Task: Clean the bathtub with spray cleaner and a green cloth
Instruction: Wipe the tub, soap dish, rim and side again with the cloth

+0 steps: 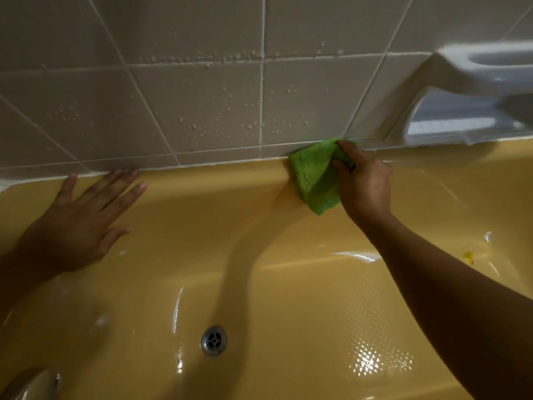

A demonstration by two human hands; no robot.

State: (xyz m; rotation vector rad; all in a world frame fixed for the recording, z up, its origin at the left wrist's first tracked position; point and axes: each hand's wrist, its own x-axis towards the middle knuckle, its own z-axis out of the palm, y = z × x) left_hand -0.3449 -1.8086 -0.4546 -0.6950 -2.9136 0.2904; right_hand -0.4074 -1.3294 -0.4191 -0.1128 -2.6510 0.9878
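Two hands are at a yellow tub [230, 226], which is glossy and smooth with rounded walls and a curved rim. Its floor at the lower right shows a fine dimpled pattern where the light glares on it.

The left hand [83, 220] lies flat and wide open on the tub's far slope. Its fingers are spread and straight, and the longest tips touch the white seam under the wall [202, 105]. It holds nothing.

The right hand [364, 183] grips the cloth [313, 177], with curled fingers bunching its upper edge. The cloth is bright green, soft and nappy, and folded into a rough wedge. Its top corner is pressed to the joint between the rim and the tiles, and the rest hangs down over the rim onto the tub's inner wall.

The wall is made of pale grey glazed tiles, roughly square, with white grout lines. Beaded droplets speckle the tiles between the hands.

At the upper right, a white glazed soap dish [461, 96] stands out from the wall. It is thick-edged with a hollow recess, and it is too blurred to tell what lies in it.

Low in the tub sits a round metal drain [214, 340] with a spoked grille. Near the tub's right end lies a small yellow speck [468, 257], too small to identify. A curved piece of shiny metal [31, 383] shows at the bottom left corner, cut off by the frame edge.
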